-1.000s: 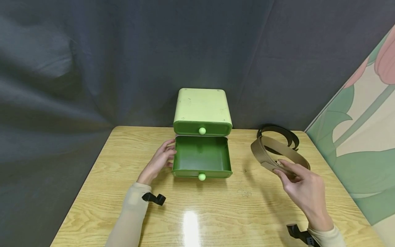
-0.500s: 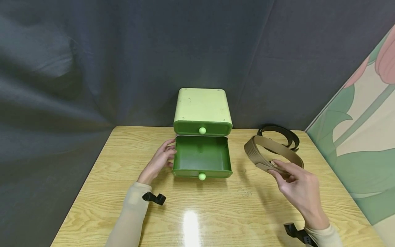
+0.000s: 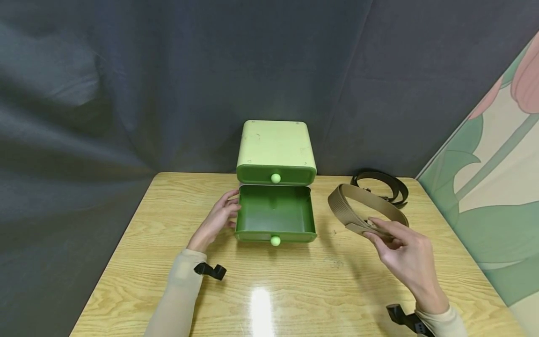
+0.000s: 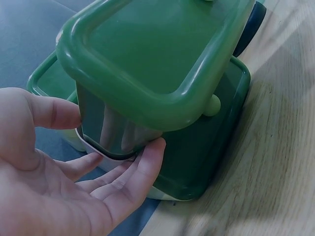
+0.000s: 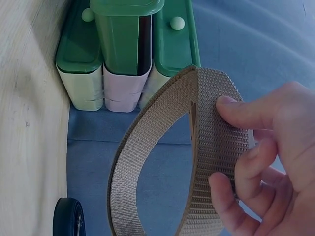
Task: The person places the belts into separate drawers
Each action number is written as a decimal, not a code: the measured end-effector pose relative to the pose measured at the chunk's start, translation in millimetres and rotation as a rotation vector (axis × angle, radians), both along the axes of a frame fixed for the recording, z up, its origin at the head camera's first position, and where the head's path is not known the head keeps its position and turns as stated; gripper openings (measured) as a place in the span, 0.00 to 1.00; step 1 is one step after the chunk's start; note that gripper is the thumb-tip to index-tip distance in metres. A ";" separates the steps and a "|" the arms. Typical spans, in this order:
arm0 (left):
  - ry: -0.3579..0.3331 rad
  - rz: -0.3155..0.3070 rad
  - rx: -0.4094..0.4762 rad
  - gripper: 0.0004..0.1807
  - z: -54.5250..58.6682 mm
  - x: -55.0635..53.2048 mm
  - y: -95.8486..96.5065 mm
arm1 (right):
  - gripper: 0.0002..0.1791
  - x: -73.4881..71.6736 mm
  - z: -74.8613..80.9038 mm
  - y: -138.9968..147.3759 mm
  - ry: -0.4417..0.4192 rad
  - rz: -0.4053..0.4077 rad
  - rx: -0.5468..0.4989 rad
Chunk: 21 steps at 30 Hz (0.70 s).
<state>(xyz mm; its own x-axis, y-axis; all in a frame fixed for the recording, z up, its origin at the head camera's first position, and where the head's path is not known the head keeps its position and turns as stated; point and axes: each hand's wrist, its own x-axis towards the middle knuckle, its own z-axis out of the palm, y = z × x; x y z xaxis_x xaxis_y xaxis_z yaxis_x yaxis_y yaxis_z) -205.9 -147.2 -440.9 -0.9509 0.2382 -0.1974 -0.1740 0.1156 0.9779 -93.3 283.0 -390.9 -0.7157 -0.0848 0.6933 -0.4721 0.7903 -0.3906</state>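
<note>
A light-green cabinet stands at the back of the table, its dark-green drawer pulled out; nothing shows inside. My left hand holds the drawer's left side; the left wrist view has the thumb at one edge of that side and the fingertips at another. To the right, my right hand pinches a tan woven belt between thumb and fingers. The belt hangs in a wide loop above the table, and the right wrist view shows its ribbed webbing close up.
A coiled black belt lies at the table's back right corner, behind the tan one. Above the pulled-out drawer sits a closed drawer with a round knob. A dark curtain hangs behind; a flower-patterned panel stands on the right.
My right hand has moved a little left, bringing the tan belt nearer the drawer; this slows toward now. My left hand and the drawer have stayed in place.
</note>
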 end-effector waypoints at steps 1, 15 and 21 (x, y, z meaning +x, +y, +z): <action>0.000 0.000 0.003 0.36 -0.2 0.0 0.0 | 0.23 0.0 0.4 -0.5 -0.001 0.004 -0.001; -0.001 0.016 0.005 0.35 1.2 1.8 2.3 | 0.24 0.4 8.0 -11.3 0.002 0.110 0.004; 0.000 0.015 0.006 0.35 1.4 1.7 2.3 | 0.24 0.6 9.7 -16.0 -0.015 0.139 0.006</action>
<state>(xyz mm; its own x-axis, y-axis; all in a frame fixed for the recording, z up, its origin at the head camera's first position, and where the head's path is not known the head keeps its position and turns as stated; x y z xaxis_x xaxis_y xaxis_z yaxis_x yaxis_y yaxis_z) -204.2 -144.9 -439.5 -0.9543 0.2253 -0.1964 -0.1760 0.1076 0.9785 -92.7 267.0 -381.1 -0.7071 -0.1879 0.6817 -0.5714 0.7197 -0.3944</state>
